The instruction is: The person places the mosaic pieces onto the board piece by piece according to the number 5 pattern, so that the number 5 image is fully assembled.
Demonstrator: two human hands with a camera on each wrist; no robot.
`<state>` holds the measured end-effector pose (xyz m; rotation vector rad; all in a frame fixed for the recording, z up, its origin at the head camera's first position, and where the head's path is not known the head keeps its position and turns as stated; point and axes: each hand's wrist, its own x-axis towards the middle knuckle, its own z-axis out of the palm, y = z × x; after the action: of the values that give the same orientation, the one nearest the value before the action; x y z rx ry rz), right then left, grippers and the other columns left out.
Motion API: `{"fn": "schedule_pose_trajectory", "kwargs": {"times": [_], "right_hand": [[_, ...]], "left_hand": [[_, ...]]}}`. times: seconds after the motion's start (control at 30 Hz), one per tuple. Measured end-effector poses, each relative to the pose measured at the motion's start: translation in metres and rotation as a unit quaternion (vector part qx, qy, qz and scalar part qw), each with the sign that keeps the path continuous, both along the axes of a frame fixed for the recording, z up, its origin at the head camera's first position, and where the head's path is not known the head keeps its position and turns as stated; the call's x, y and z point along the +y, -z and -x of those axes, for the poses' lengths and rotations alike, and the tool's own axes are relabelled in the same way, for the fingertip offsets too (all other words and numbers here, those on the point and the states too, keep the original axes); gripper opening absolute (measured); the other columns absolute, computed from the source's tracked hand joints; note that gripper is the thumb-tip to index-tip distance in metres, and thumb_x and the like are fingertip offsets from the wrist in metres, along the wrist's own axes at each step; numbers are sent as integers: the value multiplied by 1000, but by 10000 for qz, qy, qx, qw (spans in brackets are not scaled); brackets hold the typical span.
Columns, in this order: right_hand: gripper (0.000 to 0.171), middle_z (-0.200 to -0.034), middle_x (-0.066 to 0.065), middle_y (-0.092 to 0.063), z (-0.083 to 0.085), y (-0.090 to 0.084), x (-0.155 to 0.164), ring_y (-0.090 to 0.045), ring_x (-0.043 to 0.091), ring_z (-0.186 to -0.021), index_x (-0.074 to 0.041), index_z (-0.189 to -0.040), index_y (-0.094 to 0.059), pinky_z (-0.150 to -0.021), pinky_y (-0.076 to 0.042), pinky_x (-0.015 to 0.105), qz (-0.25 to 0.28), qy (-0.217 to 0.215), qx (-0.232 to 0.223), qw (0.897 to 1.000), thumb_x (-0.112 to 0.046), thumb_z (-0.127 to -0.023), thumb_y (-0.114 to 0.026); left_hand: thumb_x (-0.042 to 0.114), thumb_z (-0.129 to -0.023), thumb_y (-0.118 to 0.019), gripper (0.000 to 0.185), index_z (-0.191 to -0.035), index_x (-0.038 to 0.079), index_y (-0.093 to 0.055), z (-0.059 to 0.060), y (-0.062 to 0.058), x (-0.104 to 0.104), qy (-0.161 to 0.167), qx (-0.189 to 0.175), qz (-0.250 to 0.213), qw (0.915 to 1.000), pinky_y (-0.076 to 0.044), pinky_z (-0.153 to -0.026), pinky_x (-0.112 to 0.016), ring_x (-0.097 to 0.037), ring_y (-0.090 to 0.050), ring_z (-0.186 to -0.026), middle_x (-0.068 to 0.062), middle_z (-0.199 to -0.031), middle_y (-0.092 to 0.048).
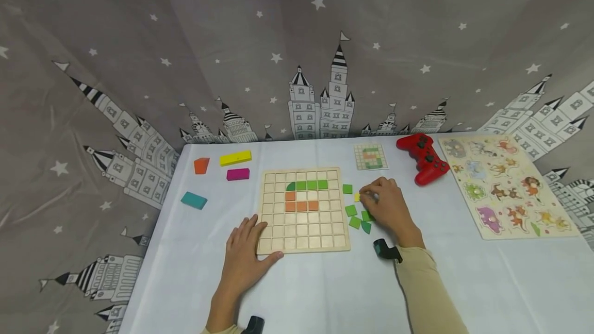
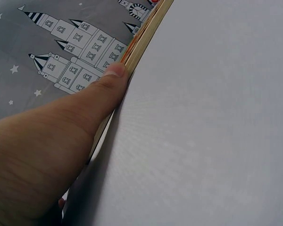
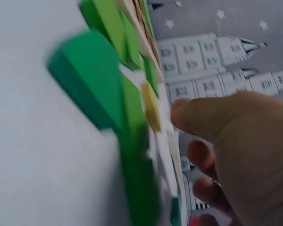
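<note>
My left hand [image 1: 243, 254] rests at the near left corner of a wooden grid board [image 1: 332, 246], fingers along its left side and thumb [image 2: 115, 70] against its front edge. Green and orange tiles sit in some of the board's squares, with a rounded dark green piece [image 1: 291, 186] at the left end of the green row. Right of the board, my right hand [image 1: 390, 207] is over loose tiles, thumb and fingertips right at a small yellow tile [image 3: 151, 107]. Around it lie several green square tiles [image 1: 350, 211] and a rounded dark green tile [image 3: 92, 70].
A small pattern card [image 1: 378, 163] lies behind the loose tiles, beside a red game controller [image 1: 424, 157]. An animal puzzle board [image 1: 510, 187] is at the right. At the back left are yellow [image 1: 235, 157], magenta [image 1: 238, 174], orange [image 1: 201, 165] and teal [image 1: 194, 200] blocks.
</note>
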<state>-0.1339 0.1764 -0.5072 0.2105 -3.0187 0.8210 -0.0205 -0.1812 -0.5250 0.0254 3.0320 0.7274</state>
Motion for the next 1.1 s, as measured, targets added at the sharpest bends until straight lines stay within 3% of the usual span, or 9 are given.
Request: {"fn": "schedule_pose_trajectory", "kwargs": {"times": [0.2,0.43,0.63,1.1], "right_hand": [[37,-111,12,-64,1,4,-10,-53,31,-104,-13,-113,-77,-93,-47,50,-382,179,75,9991,-40,-88,-79],[27,-118,15,-64,0,-1,-11,-52,34,-109,-13,-121,-75,-96,-46,52,-346,160,73,9992,-20,-95,-69],[45,-122,18,-63,-2,-6,-13,-50,35,-111,-9,-128,-70,-93,-47,50,-455,508,-186,9975,-33,-91,-76],[40,-124,17,-62,0,2,-12,-49,33,-112,-8,-128,-69,-99,-47,48,-572,538,-444,9959,-29,-94,-74]], "left_hand": [[66,-78,-75,88,-146,16,-52,0,1,0,19,24,56,10000,-17,-124,-65,-38,-23,-156,-13,-166,-34],[65,-78,-76,87,-146,16,-52,0,2,0,28,123,33,9999,-17,-123,-65,-38,-23,-156,-13,-165,-35],[65,-78,-76,87,-146,16,-52,-1,2,0,28,129,42,9999,-17,-123,-65,-38,-23,-155,-13,-165,-36],[64,-78,-76,88,-147,15,-52,-1,1,1,32,81,32,10000,-17,-123,-65,-38,-22,-156,-13,-165,-35]]}}
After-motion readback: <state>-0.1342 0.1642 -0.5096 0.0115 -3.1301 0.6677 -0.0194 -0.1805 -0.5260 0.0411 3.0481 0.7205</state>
